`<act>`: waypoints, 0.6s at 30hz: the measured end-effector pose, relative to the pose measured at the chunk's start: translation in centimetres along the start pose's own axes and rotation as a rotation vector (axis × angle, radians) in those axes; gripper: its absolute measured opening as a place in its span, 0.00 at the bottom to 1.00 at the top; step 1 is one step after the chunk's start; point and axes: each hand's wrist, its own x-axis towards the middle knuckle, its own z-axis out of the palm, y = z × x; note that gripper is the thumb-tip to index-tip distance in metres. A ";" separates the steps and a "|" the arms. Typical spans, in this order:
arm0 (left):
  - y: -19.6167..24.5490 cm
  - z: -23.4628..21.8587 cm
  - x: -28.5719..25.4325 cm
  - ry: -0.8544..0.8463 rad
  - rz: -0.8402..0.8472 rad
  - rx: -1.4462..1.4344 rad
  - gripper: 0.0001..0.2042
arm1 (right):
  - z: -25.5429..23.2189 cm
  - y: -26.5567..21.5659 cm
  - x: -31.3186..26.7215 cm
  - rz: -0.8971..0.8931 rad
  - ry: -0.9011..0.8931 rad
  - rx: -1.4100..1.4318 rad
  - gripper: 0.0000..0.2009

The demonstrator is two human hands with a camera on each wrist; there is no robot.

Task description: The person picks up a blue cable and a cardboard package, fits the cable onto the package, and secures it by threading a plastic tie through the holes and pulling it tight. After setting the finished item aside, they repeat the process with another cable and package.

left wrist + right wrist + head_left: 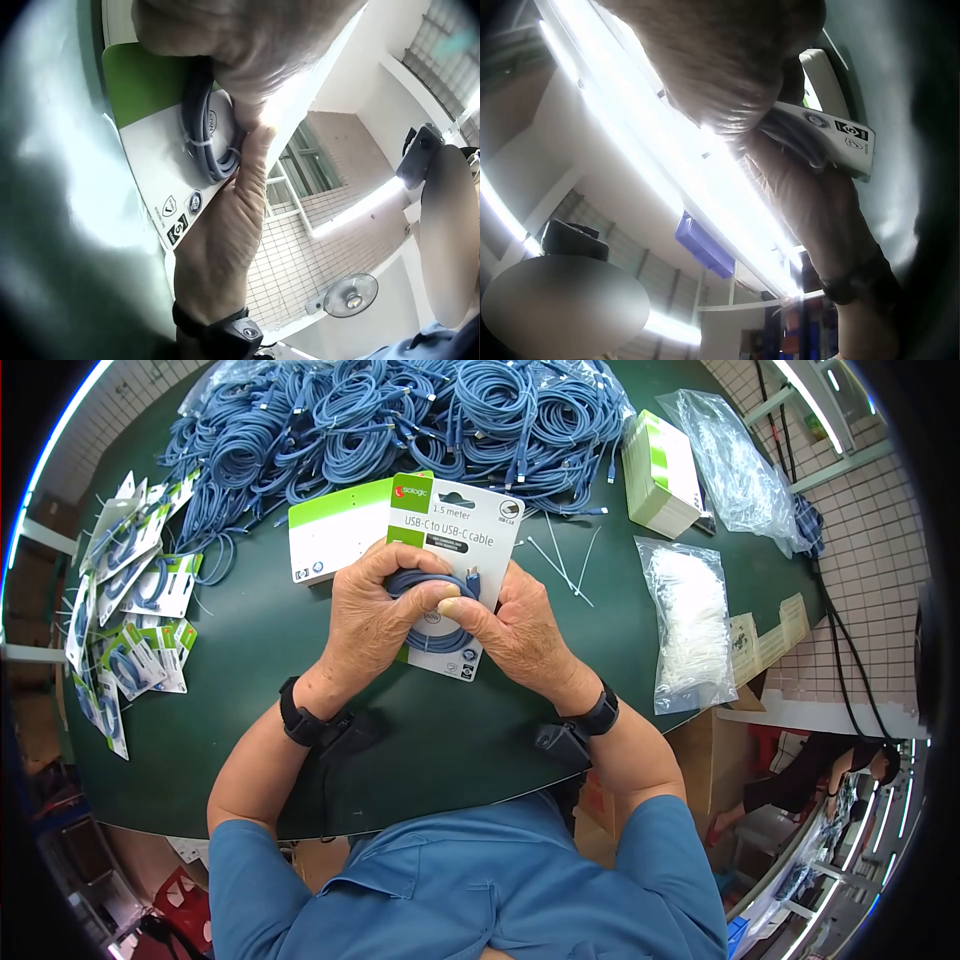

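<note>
While the left hand [365, 610] and right hand [530, 628] pinch a blue cable coil [436, 644] against a printed card [480, 515], fastening seems underway, likely needing steady thumb pressure next.

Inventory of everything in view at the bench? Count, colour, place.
Table: one, green, centre
Cables: many, blue, far side
Packed cards: several, white-green, left
Card stacks: two, white-green, behind left hand and far right
Held card: one, white-green, between hands
Coil: one, blue, on held card
Loose ties: several, white, right of held card
Filled bag: one, clear, white contents, right
Larger bag: one, clear, far right
Wrist cameras: two, black
Left hand: one, left
Right hand: one, right
</note>
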 end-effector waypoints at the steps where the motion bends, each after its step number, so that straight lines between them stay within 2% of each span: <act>1: 0.1 0.0 0.0 -0.004 0.031 0.031 0.10 | -0.1 0.0 0.1 0.004 -0.004 0.016 0.24; 7: 0.8 0.8 0.1 0.028 0.188 -0.004 0.11 | -0.5 0.4 0.1 0.056 0.019 0.169 0.22; 10: 0.3 0.1 0.3 -0.085 0.221 0.075 0.12 | -0.8 0.3 0.0 0.046 -0.004 0.064 0.22; 12: 0.2 0.3 0.2 -0.073 0.216 0.076 0.11 | -0.8 0.3 0.1 0.039 -0.020 0.014 0.22; 15: 0.2 0.4 0.1 -0.040 0.204 0.078 0.10 | -0.8 0.4 0.2 0.096 0.009 0.313 0.20; 18: 0.3 0.5 0.2 -0.010 0.164 0.044 0.09 | -1.0 0.1 0.2 0.109 -0.016 0.226 0.20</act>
